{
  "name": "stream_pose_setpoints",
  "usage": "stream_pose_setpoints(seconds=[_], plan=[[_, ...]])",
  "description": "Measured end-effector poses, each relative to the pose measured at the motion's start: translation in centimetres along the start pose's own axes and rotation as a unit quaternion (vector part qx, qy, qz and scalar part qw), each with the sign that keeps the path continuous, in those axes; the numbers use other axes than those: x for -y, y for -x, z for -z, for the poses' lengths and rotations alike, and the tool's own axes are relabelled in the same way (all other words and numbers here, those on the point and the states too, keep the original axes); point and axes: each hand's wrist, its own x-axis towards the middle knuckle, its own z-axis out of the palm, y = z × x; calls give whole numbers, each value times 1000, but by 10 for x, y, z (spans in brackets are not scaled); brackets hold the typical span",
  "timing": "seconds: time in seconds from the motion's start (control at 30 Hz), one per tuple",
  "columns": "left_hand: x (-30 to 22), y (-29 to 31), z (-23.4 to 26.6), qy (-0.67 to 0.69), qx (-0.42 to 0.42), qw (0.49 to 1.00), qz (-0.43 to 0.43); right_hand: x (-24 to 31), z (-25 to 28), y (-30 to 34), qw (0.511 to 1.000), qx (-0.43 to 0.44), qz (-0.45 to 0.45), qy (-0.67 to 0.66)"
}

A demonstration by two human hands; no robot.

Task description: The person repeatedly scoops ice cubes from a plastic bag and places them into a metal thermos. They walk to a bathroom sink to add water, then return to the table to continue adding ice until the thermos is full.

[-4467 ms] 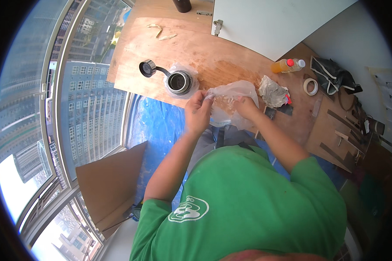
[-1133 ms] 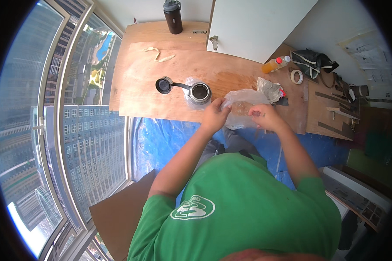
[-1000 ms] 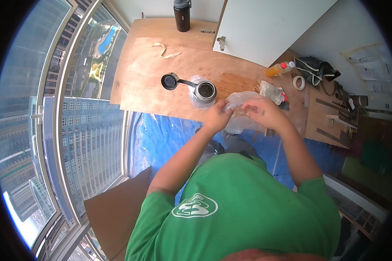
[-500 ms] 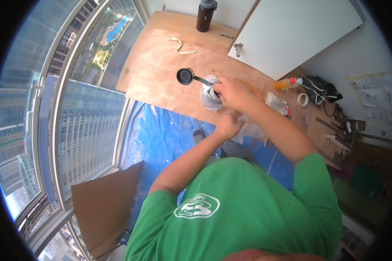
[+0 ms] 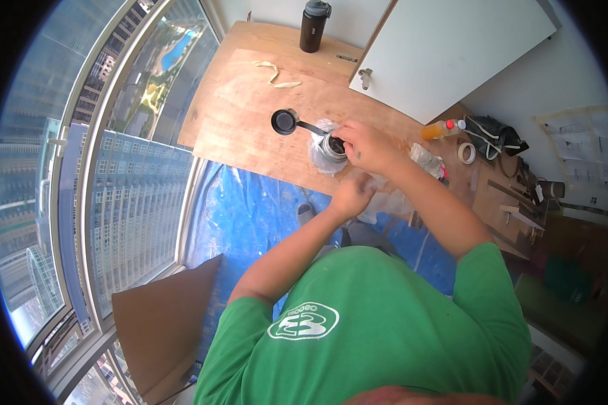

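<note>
A clear bottle (image 5: 330,150) with a dark mouth stands near the front edge of the wooden tabletop, partly wrapped in thin clear plastic. Its round black cap (image 5: 285,122) hangs open to the left on a black strap. The curled fingers of my right hand (image 5: 366,147) are pinched at the bottle's mouth; what lies between the fingertips is hidden. Just below and nearer to me, my left hand (image 5: 352,196) is closed beside crumpled clear plastic (image 5: 386,206). I cannot make out what its fingers hold.
Farther back on the tabletop (image 5: 230,115) lie a pale twisted strip (image 5: 277,75) and a dark lidded bottle (image 5: 313,28). At right are an orange drink bottle (image 5: 439,129), a tape roll (image 5: 466,153) and a black bag (image 5: 488,135). Blue sheeting (image 5: 236,209) covers the floor; a brown board (image 5: 165,324) leans at left.
My right hand has shifted slightly right, its fingers moving from the bottle's rim to the mouth, so the dark opening shows more. My left hand has barely moved.
</note>
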Motion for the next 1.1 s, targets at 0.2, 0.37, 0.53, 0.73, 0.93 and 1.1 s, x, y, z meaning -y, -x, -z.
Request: stream_pose_setpoints(seconds=[0.2, 0.37, 0.53, 0.73, 0.93, 1.1], plan=[[-17, -4, 19, 135, 38, 982, 128, -30, 71, 57, 854, 397, -319, -105], [-60, -18, 1, 259, 97, 955, 108, -118, -17, 123, 897, 314, -307, 53], [-78, -14, 7, 276, 105, 950, 97, -156, -58, 123, 917, 167, -362, -8], [-61, -11, 19, 239, 80, 961, 110, -178, -61, 129, 911, 192, -323, -172], [-65, -27, 20, 219, 85, 967, 101, -178, -72, 118, 899, 220, -296, -235], [-72, -33, 17, 221, 82, 965, 113, -183, -78, 115, 893, 216, -305, -251]])
